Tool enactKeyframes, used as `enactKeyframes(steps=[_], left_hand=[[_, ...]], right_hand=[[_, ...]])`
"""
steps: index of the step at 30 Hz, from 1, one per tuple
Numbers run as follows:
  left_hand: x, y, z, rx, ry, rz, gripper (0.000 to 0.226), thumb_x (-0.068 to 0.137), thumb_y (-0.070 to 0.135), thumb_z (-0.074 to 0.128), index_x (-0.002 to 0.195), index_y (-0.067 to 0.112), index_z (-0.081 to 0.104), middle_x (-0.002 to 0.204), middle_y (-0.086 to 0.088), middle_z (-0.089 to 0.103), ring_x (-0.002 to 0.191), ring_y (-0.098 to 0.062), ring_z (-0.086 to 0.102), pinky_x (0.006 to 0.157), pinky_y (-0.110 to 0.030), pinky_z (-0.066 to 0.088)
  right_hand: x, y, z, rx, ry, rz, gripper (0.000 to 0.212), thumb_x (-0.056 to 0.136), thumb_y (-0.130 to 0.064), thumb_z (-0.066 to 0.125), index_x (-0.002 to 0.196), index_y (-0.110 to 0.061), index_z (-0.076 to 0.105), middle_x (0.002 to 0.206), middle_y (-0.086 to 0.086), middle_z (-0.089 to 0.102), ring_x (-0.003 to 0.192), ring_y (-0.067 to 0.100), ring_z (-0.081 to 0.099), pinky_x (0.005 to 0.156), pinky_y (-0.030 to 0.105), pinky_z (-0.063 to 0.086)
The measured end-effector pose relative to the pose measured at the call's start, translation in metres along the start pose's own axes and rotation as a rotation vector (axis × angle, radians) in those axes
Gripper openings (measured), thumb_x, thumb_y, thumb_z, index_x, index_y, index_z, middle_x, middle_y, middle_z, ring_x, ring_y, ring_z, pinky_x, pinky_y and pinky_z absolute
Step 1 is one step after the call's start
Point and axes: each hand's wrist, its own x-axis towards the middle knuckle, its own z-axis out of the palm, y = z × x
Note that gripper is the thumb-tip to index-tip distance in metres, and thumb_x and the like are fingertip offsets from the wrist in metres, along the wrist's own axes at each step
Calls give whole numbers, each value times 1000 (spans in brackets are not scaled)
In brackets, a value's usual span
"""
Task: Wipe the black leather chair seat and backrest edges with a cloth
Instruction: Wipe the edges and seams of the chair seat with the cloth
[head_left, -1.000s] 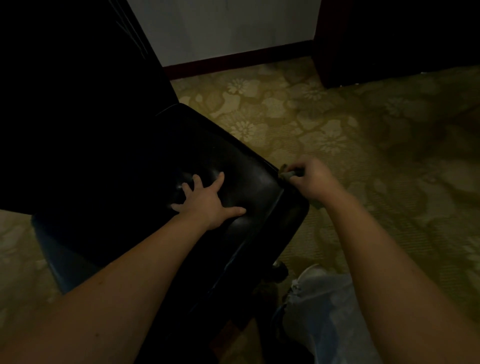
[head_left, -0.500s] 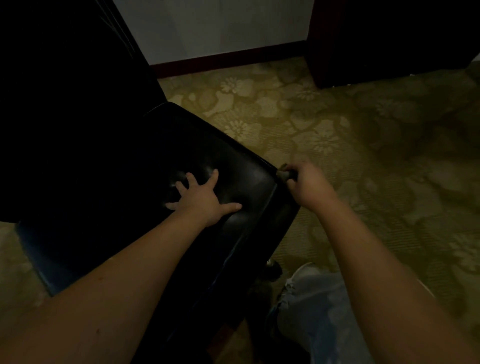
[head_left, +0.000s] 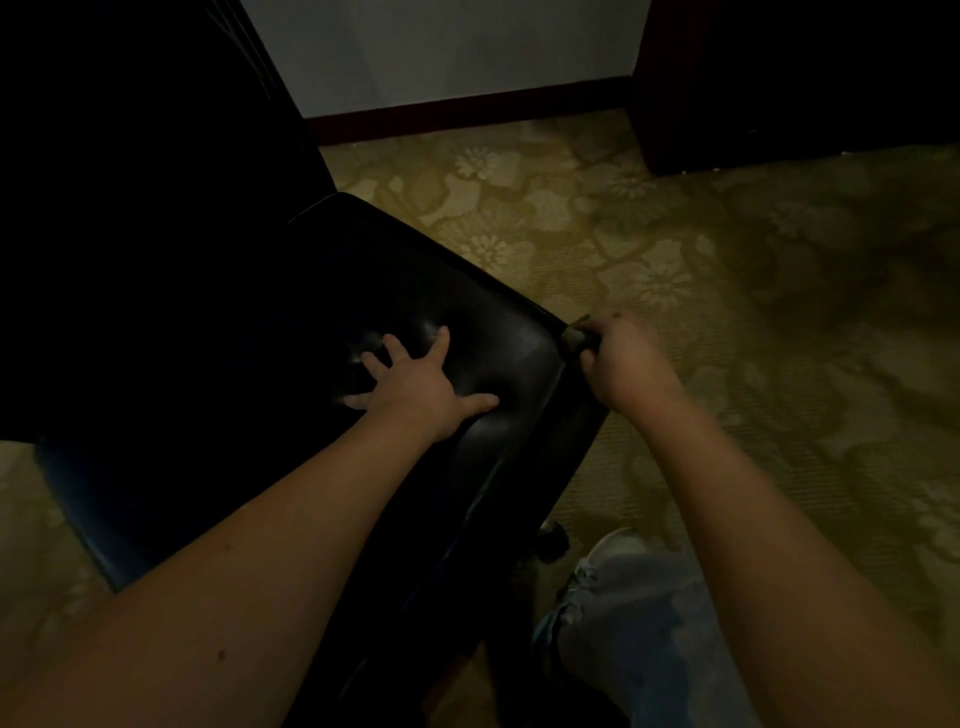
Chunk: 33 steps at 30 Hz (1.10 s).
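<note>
Head view: most of the chair is lost in shadow. The backrest (head_left: 156, 208) is a black mass at the left, and its edges are hard to make out. The seat (head_left: 467, 312) shows only by a faint sheen, with its near part covered by the left forearm. The left hand (head_left: 415, 384) lies flat on the seat, fingers (head_left: 441, 340) spread and straight, grasping nothing. The right hand (head_left: 623, 364) is at the seat's right edge, clenched round the cloth (head_left: 574, 338). Only a small wad pokes out, touching that edge, and the rest is hidden in the fist. A caster (head_left: 553, 540) peeks from under the seat, near a pale shoe (head_left: 618, 543) and a jeans knee (head_left: 639, 623). Floral carpet (head_left: 727, 312) lies around. A wall (head_left: 441, 47) and dark furniture (head_left: 779, 78) are cut off at the top.
</note>
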Motion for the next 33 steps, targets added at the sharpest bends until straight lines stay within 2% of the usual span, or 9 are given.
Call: enactKeyframes(steps=[5, 10, 15, 19, 23, 26, 33], left_hand=[[1, 0, 2, 6, 16, 1, 109, 71, 81, 61, 153, 49, -1, 165, -13, -11, 149, -45, -7, 106, -77, 19], [-1, -5, 6, 24, 30, 41, 101, 75, 83, 52, 153, 50, -4, 165, -13, -14, 149, -44, -8, 109, -74, 18], [-17, -41, 15, 158, 34, 296, 78, 89, 75, 38, 150, 56, -7, 165, -7, -19, 151, -36, -13, 118, -64, 8], [-23, -65, 21, 230, 15, 426, 72, 91, 72, 36, 146, 61, -10, 162, -2, -26, 150, -30, -21, 120, -57, -3], [-20, -64, 21, 197, 17, 433, 73, 92, 70, 40, 148, 59, -4, 163, -2, -25, 150, -31, -22, 119, -58, -4], [-18, -61, 21, 188, 14, 420, 73, 91, 70, 41, 149, 59, -2, 163, -2, -25, 150, -32, -22, 118, -59, -4], [-16, -59, 21, 166, -6, 412, 73, 92, 69, 42, 150, 58, -1, 162, -2, -26, 149, -32, -24, 118, -59, -6]], right_hand=[[-6, -17, 8, -115, 0, 91, 25, 93, -19, 53, 114, -9, 63, 117, 16, 55, 108, 35, 52, 81, 35, 42], [-4, -17, 6, -69, 14, 120, 31, 95, -16, 49, 123, -9, 60, 123, 17, 50, 113, 37, 49, 89, 40, 44], [-1, -5, 11, 55, 50, 54, 34, 95, -21, 52, 128, -19, 58, 122, 15, 53, 108, 37, 51, 90, 38, 43], [-5, -2, 11, 209, 138, 9, 37, 91, -17, 58, 128, -16, 58, 120, 13, 60, 109, 33, 55, 94, 39, 46], [-11, -4, 6, 276, 145, -63, 34, 88, -9, 62, 122, -15, 63, 120, 8, 64, 111, 26, 57, 97, 32, 41], [-14, -4, 2, 257, 128, -69, 34, 88, -6, 62, 121, -13, 64, 121, 8, 64, 113, 25, 57, 93, 23, 36], [-15, -10, 11, 159, 180, -56, 37, 89, -10, 62, 125, -15, 63, 121, 10, 65, 110, 30, 58, 97, 36, 44]])
